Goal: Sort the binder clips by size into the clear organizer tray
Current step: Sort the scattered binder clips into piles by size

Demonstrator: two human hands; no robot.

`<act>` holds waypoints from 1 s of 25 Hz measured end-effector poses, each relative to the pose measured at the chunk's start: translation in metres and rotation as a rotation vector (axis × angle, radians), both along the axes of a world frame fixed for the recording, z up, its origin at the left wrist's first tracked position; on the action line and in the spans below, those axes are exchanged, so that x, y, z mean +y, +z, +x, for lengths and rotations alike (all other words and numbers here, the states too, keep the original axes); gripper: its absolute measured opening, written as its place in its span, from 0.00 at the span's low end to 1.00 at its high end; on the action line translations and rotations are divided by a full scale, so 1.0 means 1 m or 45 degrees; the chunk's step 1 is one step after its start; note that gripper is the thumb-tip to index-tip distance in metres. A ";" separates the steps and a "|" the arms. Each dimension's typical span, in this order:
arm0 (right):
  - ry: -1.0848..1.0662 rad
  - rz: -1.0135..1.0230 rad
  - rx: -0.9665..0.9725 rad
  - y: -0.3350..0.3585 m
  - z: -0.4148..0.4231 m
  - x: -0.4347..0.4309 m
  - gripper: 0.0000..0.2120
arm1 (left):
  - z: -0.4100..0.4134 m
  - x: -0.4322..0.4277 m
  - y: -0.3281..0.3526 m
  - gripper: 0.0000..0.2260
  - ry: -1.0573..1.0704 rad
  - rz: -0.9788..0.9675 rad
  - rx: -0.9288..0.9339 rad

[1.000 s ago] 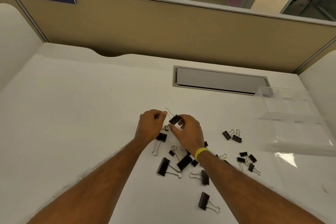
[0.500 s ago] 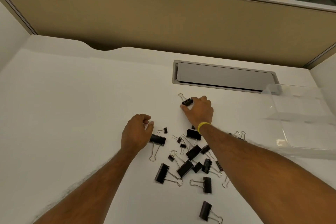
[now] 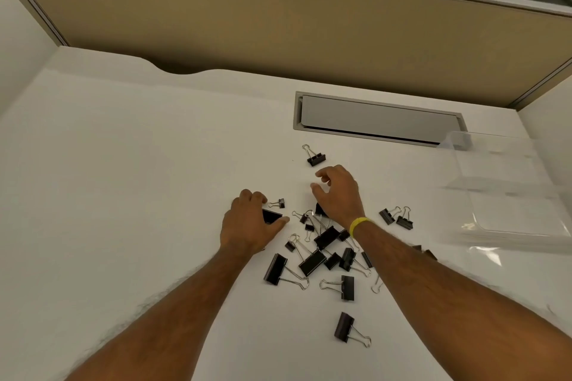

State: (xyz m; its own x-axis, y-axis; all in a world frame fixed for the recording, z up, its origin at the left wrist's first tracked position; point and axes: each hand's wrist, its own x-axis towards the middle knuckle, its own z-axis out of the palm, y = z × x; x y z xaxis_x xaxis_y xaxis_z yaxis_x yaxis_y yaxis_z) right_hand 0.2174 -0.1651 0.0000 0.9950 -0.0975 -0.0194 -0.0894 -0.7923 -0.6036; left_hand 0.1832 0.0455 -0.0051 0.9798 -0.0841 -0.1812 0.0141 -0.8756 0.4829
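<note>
Many clips (image 3: 312, 261): tangled heap; handles may snag, dragging others.
Left hand (image 3: 249, 226): clamped on large clip (image 3: 272, 216).
Right hand (image 3: 339, 193): open, empty.
Tray (image 3: 510, 238): apparently unfilled.

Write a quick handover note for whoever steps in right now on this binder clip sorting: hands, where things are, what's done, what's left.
Left hand: closed on a large binder clip at the pile's left edge, still on the desk.
Right hand: open and empty, hovering over the pile.
Lone medium clip: lies by itself on the desk beyond the right hand.
Pile of mixed clips: loose on the desk between the forearms; two more clips lie to the right.
Clear organizer tray: far right; no clips visible in it.
Done: nothing in the tray yet.
Left: sort every clip by size into the tray.
</note>
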 end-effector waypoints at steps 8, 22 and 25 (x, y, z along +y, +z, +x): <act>-0.090 -0.073 0.204 0.019 -0.030 -0.024 0.11 | -0.006 -0.006 0.008 0.20 0.072 -0.053 0.040; -0.267 -0.127 0.435 0.018 -0.036 0.007 0.24 | -0.007 0.018 0.021 0.10 0.250 -0.459 -0.036; -0.262 -0.057 0.354 0.029 -0.033 0.006 0.22 | 0.002 0.021 0.025 0.13 0.481 -0.605 0.010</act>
